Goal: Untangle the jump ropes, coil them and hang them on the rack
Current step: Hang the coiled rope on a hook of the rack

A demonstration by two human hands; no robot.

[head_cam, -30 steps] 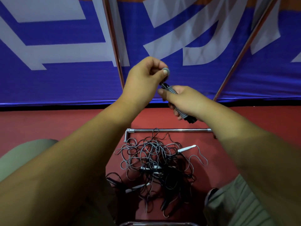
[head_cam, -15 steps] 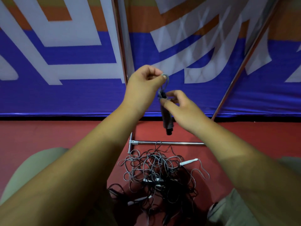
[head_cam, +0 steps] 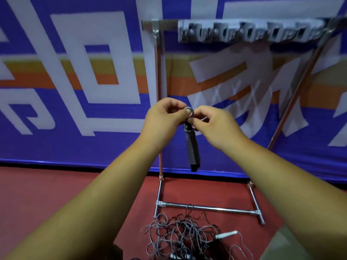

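Currently, my left hand [head_cam: 165, 119] is pinching the top loop [head_cam: 188, 110] of the coiled jump rope [head_cam: 191, 147], and my right hand [head_cam: 216, 126] is pinching its cord just beside. I am holding it in front of the rack [head_cam: 159, 81]; the tangled ropes [head_cam: 187, 235] are lying near on the floor [head_cam: 56, 194].

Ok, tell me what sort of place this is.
Probably a sports hall or gym: red sports flooring, a blue, white and orange banner along the wall, and a metal rack behind a tangle of jump ropes. The left hand and right hand hold a coiled jump rope.
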